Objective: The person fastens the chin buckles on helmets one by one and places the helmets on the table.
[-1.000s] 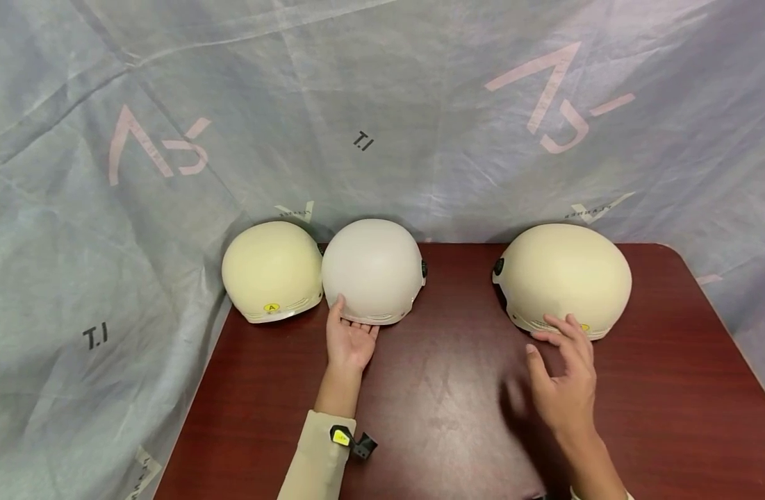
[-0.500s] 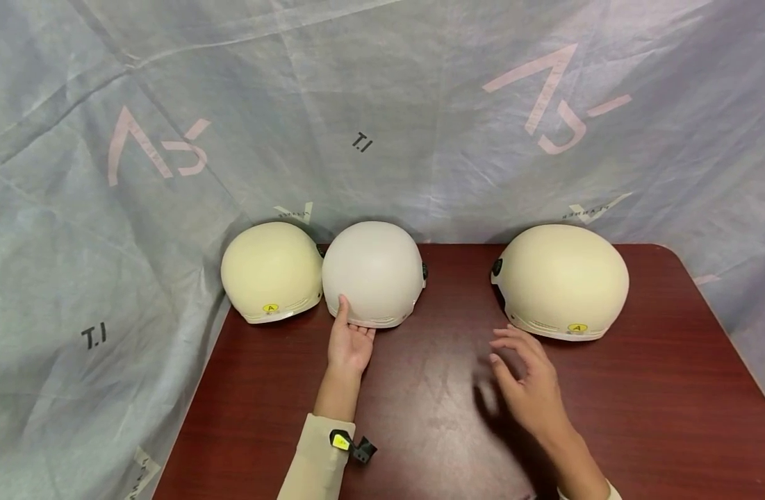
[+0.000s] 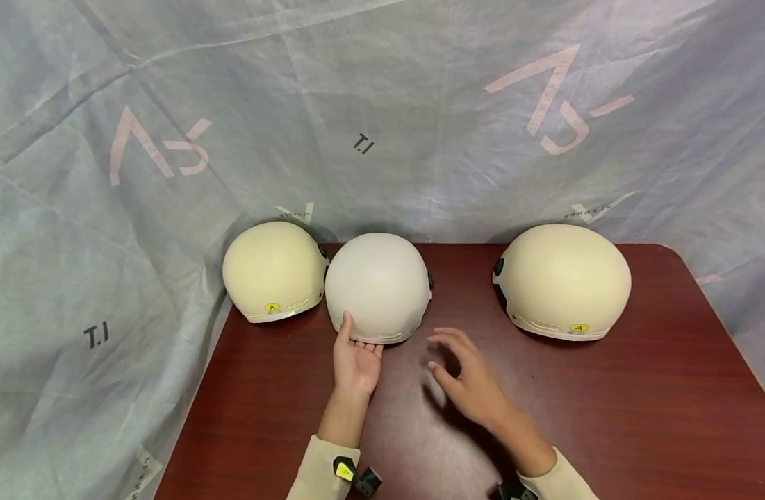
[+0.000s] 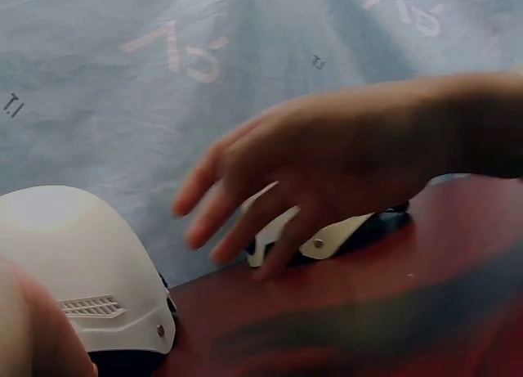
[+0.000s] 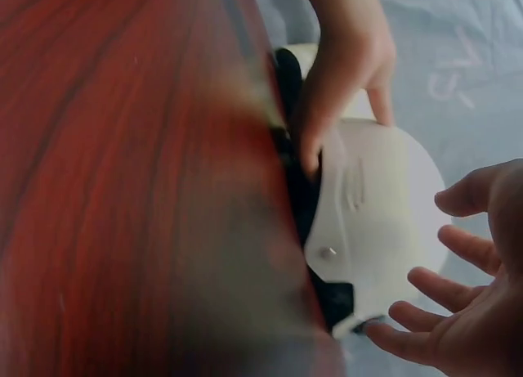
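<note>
The left hand (image 3: 357, 364) grips the front rim of a white helmet (image 3: 377, 285), thumb up on the shell and fingers under the edge. In the right wrist view that hand (image 5: 347, 74) has its fingers tucked beneath the helmet (image 5: 376, 205). Over the table, to the right of the white helmet, the right hand (image 3: 466, 378) hovers with fingers spread and loosely bent, touching nothing. In the left wrist view the right hand (image 4: 319, 156) appears in front of another helmet, partly covering it.
A cream helmet (image 3: 272, 271) with a yellow sticker sits left of the white one. Another cream helmet (image 3: 563, 281) stands at the table's right rear. Grey sheeting (image 3: 382, 125) hangs behind the dark red table (image 3: 670, 389).
The right hand has moved left from the right cream helmet toward the white one. The white helmet has come slightly nearer and right with the left hand.
</note>
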`<action>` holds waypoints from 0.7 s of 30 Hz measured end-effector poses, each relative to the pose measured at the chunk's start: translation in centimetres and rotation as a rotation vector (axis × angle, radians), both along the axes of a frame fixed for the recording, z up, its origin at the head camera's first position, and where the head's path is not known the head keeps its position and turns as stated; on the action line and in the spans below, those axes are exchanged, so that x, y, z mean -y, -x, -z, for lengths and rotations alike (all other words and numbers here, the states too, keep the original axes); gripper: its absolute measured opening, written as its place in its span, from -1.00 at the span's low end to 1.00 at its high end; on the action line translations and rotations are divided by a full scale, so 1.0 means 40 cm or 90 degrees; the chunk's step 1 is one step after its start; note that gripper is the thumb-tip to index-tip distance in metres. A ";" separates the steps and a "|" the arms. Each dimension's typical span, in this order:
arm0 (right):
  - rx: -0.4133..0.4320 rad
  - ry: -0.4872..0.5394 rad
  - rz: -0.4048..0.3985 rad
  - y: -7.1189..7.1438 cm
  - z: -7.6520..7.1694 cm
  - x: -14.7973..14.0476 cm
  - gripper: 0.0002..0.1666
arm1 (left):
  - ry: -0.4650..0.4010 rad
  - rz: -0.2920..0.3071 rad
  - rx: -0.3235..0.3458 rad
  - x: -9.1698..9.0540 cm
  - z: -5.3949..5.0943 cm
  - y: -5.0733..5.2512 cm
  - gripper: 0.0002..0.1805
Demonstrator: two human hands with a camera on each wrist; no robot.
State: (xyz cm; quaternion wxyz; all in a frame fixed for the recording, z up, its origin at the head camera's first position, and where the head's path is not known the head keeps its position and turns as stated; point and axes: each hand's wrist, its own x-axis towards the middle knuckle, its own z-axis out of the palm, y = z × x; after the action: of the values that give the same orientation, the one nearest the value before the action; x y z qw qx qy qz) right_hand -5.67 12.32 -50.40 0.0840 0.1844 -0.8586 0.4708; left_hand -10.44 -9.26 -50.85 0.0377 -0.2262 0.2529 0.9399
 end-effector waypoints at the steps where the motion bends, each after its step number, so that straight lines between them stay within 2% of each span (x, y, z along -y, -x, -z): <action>1: 0.012 -0.003 -0.007 0.002 0.002 0.010 -0.48 | 0.002 0.000 -0.002 -0.001 0.000 -0.007 -0.11; 6: 0.046 -0.002 -0.010 0.013 0.006 0.059 -0.34 | 0.009 0.020 -0.008 -0.005 -0.006 -0.046 -0.13; 11: 0.051 0.032 0.032 0.026 0.001 0.095 -0.08 | 0.018 0.052 -0.029 -0.005 0.001 -0.090 -0.07; 13: 0.045 0.026 0.047 0.035 -0.005 0.106 0.04 | 0.018 0.067 -0.037 -0.004 0.005 -0.111 -0.07; 18: 0.017 -0.028 0.076 0.056 -0.022 0.126 0.27 | 0.022 0.138 -0.045 -0.002 0.010 -0.166 -0.15; 21: -0.005 -0.064 0.093 0.063 -0.029 0.131 0.36 | 0.024 0.186 -0.044 0.003 0.011 -0.188 -0.18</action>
State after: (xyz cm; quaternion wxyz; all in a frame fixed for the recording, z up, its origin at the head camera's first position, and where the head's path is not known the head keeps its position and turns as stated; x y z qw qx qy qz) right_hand -8.20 7.08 -49.22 0.1119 0.1274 -0.8921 0.4189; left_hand -2.92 -9.38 -51.31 0.1610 -0.1549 0.3022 0.9267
